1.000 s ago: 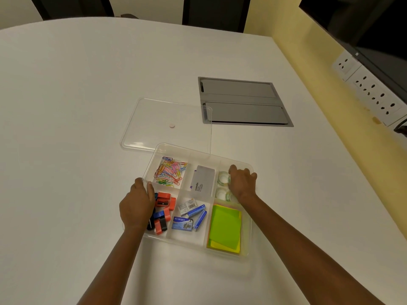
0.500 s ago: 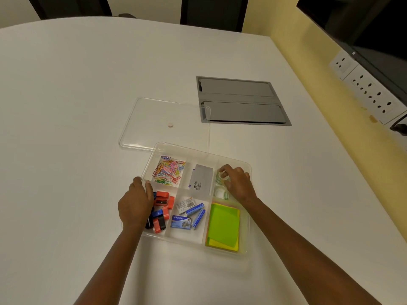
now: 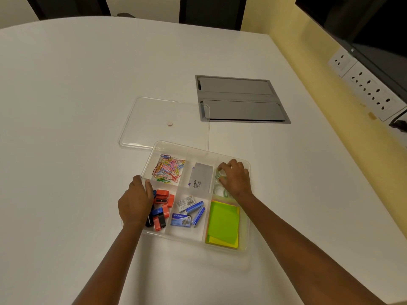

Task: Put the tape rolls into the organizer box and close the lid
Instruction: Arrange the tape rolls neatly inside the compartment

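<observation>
Versus a second ago the right hand (image 3: 236, 179) has shifted from the far-right rim deeper into the organizer box (image 3: 199, 237), fingers now curled down over the tape rolls (image 3: 220, 190) in the far-right compartment, though whether they actually pinch a roll I cannot tell; left hand (image 3: 135, 202) unchanged, its grip clamped on the box's left rim. Tape rolls sit one behind the other, the near one lying flat with its hole facing up, the far one mostly hidden. Clear lid (image 3: 163, 123) lies flat on the white surface (image 3: 66, 106) just beyond the box, long axis left-right, near corner overlapping the box's far edge.
</observation>
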